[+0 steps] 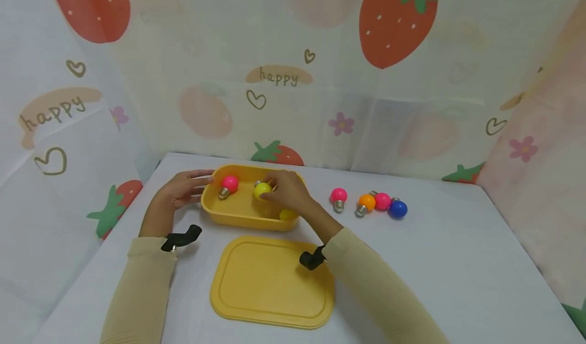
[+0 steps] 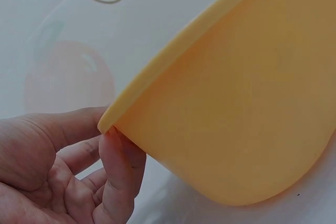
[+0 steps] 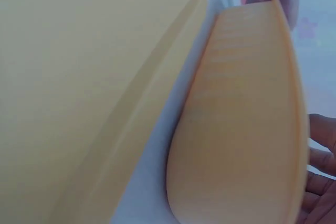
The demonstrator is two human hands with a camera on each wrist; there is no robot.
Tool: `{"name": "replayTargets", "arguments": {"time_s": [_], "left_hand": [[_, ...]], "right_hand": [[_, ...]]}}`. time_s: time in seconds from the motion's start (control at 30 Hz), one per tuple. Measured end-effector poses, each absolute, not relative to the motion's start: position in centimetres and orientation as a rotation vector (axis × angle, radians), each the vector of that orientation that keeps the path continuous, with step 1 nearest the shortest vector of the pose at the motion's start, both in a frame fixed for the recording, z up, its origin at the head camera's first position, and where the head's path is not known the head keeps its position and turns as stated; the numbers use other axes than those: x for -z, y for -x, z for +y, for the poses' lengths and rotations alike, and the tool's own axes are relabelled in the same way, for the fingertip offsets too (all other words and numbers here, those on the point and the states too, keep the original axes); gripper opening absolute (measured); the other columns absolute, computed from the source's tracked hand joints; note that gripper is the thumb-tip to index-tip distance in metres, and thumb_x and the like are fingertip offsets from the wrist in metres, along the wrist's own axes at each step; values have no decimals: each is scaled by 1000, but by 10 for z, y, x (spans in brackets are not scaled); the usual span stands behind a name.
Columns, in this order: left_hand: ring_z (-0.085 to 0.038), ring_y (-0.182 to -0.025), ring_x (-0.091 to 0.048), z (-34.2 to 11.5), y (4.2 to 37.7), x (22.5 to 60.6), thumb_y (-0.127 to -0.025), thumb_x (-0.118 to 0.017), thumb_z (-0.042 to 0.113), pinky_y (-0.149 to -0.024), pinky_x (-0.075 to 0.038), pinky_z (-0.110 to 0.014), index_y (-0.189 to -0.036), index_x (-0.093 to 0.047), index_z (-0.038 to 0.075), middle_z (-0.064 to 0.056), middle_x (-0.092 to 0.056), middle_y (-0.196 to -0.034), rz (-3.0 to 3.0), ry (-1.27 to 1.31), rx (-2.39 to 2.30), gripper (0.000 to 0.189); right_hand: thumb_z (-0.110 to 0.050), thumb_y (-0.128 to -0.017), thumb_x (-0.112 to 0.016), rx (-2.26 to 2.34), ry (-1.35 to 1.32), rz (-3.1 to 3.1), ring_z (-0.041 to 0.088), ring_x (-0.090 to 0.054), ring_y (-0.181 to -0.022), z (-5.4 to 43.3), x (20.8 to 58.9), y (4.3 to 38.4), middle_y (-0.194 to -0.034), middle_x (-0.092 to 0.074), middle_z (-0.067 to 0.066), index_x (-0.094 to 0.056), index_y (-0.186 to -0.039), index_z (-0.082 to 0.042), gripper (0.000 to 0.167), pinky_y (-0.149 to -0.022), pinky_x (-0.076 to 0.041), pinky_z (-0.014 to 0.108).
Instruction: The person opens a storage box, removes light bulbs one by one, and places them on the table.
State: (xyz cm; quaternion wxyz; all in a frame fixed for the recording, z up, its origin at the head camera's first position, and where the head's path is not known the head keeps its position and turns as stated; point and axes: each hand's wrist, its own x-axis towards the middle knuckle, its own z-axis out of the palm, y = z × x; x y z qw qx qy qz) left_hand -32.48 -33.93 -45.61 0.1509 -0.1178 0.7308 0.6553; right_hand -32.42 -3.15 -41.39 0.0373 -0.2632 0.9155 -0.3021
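Flat white table surface (image 1: 458, 257): smooth, matt. Rounded rectangular yellow plastic box (image 1: 249, 223), near the surface's far edge: smooth, soft sheen. Flat rounded yellow plastic lid (image 1: 272, 283), farther from that edge: smooth, matt. Round yellow bulb (image 1: 262, 191), round pink bulb (image 1: 231, 183), round orange bulb (image 1: 367, 202), round blue bulb (image 1: 398, 209): glossy globes, metallic bases. Strawberry-printed pale sheet (image 1: 293, 115), rising beyond the far edge: matt, creased. Beige sleeves (image 1: 137, 288): matt cloth.
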Motion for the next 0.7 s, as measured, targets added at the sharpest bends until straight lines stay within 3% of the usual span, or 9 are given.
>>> {"name": "replayTargets", "arguments": {"time_s": [0.7], "left_hand": [[-31, -127, -48, -337, 324, 455, -100, -67, 29, -93, -55, -29, -157, -39, 11, -15, -37, -157, 2088, 340, -1890, 66]], "right_hand": [[-19, -85, -84, 1286, 800, 2728, 21, -68, -89, 24, 396, 289, -104, -73, 3, -74, -115, -10, 32, -77, -59, 28]]}}
